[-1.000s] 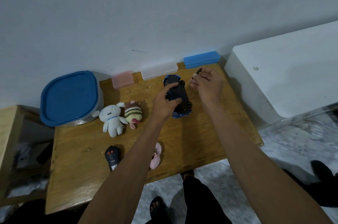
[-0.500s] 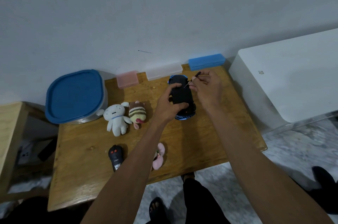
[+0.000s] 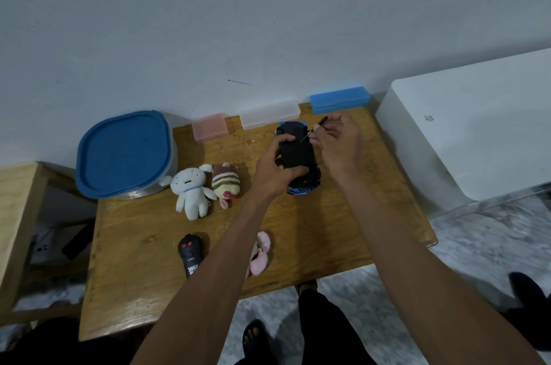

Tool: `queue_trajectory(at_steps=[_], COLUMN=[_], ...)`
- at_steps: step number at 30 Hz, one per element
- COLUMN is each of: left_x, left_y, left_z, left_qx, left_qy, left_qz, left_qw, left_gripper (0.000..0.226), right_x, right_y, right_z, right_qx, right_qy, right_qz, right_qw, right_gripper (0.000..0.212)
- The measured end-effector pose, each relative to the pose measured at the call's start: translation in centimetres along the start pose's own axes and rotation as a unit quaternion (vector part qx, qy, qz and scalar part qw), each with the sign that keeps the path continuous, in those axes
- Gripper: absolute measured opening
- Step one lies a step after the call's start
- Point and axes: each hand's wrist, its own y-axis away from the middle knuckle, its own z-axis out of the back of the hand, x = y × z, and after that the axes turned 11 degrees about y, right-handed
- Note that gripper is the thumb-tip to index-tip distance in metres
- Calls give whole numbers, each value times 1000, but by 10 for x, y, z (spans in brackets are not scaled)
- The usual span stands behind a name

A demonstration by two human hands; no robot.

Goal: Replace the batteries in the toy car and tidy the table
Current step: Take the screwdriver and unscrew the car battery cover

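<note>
A blue toy car [image 3: 298, 153] lies upside down on the wooden table [image 3: 343, 230], its black underside facing up. My left hand [image 3: 275, 168] grips the car from the left side. My right hand [image 3: 340, 144] pinches a thin black-handled screwdriver [image 3: 316, 129], and the metal tip touches the car's underside near its far end. A black remote control [image 3: 190, 254] with red buttons lies near the table's front edge.
Along the wall stand a pink box [image 3: 209, 127], a clear box [image 3: 269, 113] and a blue box [image 3: 340, 99]. A blue-lidded tub [image 3: 122, 153] sits far left. A white plush [image 3: 192, 192], a striped plush [image 3: 226, 183] and a pink plush [image 3: 260, 254] lie on the table. A white cabinet [image 3: 477, 132] stands right.
My right hand brought the screwdriver tip down from beside the car onto its underside. My left hand kept its hold on the car.
</note>
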Motion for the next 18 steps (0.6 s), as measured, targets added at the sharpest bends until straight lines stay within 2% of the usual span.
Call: queue_trajectory(at_steps=[18], left_x=[-4], left_y=[-1], left_z=[3], left_qx=[-7], left_qy=[-1], left_qz=[5], left_qw=[1000], left_gripper=[67], right_x=[4], right_y=[2], right_z=[2], right_qx=[6], right_qy=[-6], right_qz=[33], right_qw=[999], right_gripper=[17])
